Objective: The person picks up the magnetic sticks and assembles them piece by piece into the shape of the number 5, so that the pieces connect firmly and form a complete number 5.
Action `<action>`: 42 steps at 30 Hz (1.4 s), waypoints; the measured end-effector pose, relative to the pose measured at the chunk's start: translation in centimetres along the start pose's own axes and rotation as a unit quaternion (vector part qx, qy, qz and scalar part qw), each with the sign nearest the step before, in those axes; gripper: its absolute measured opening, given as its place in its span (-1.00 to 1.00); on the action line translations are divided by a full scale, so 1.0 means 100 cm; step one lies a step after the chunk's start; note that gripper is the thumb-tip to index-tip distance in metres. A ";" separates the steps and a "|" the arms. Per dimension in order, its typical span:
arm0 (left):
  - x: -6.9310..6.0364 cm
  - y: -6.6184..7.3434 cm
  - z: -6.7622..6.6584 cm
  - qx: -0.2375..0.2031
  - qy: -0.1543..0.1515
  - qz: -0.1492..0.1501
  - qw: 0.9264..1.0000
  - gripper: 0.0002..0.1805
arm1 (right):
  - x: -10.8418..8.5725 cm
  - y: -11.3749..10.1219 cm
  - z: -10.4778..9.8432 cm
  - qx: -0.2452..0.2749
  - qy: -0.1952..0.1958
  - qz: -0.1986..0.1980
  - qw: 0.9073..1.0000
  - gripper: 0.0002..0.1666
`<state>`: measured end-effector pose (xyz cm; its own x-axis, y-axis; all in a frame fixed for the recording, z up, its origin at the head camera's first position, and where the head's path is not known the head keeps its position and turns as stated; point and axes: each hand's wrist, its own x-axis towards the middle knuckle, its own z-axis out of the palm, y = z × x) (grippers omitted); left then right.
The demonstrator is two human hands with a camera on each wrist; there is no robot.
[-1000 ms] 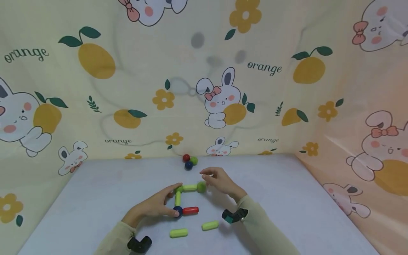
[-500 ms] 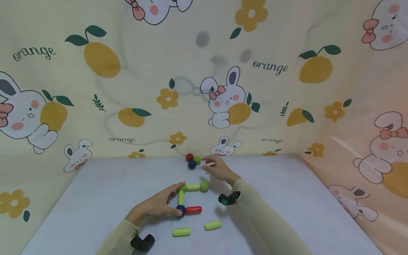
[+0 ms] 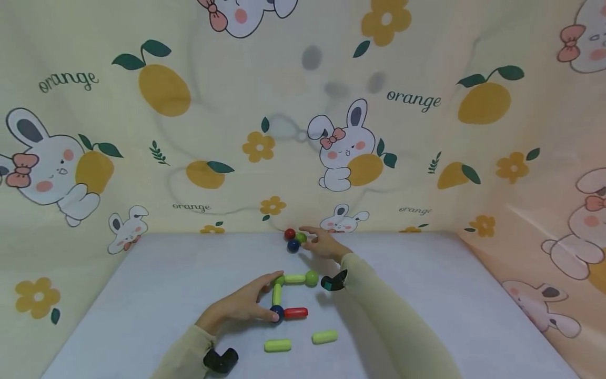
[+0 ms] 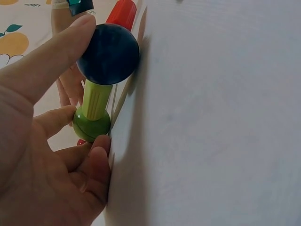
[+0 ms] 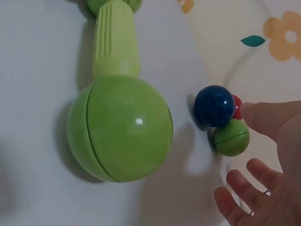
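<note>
My left hand (image 3: 241, 304) holds an L-shaped frame of toy building balls and rods, thumb on its dark blue ball (image 4: 109, 54) and fingers at its green corner ball (image 4: 89, 126). One light green rod (image 3: 276, 295) joins these two balls. Another light green rod (image 3: 295, 279) runs right to a green end ball (image 3: 311, 278). A red rod (image 3: 296, 313) sticks out from the blue ball. My right hand (image 3: 326, 245) is at a cluster of loose balls, fingers spread beside the loose green ball (image 5: 231, 137). A loose blue ball (image 5: 214, 106) and a red ball (image 3: 290, 234) touch it.
Two loose light green rods, a left one (image 3: 278, 345) and a right one (image 3: 324, 337), lie near the front of the white table (image 3: 402, 295). A patterned cloth backdrop (image 3: 265, 63) rises behind the table's back edge.
My right hand has moved away from the frame's green end ball, back to the loose balls at the far edge. The left hand keeps its hold. The head view has turned slightly left.
</note>
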<state>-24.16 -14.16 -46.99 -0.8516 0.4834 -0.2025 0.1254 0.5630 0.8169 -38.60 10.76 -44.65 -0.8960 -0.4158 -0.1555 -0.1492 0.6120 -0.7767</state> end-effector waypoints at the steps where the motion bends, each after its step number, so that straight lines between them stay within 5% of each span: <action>1: 0.001 0.000 0.001 0.000 -0.001 0.000 1.000 0.11 | 0.000 0.001 0.000 -0.008 -0.004 0.000 1.000 -0.34; 9: 0.001 0.003 0.003 -0.005 -0.003 -0.001 1.000 0.12 | 0.004 0.005 0.009 -0.065 0.001 -0.026 0.998 -0.37; 21: 0.001 0.003 0.004 -0.004 0.002 -0.013 1.000 0.12 | -0.010 0.006 0.012 -0.094 0.052 -0.012 0.994 -0.56; 42: -0.002 0.002 0.004 0.004 0.012 -0.016 1.000 0.13 | -0.064 0.030 0.001 -0.021 0.111 -0.044 0.993 -0.57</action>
<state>-23.76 -13.93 -47.01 -0.8668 0.4494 -0.2160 0.1021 0.5841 0.8052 -33.26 15.20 -46.10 -0.9481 -0.3135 0.0538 -0.2442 0.6091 -0.7545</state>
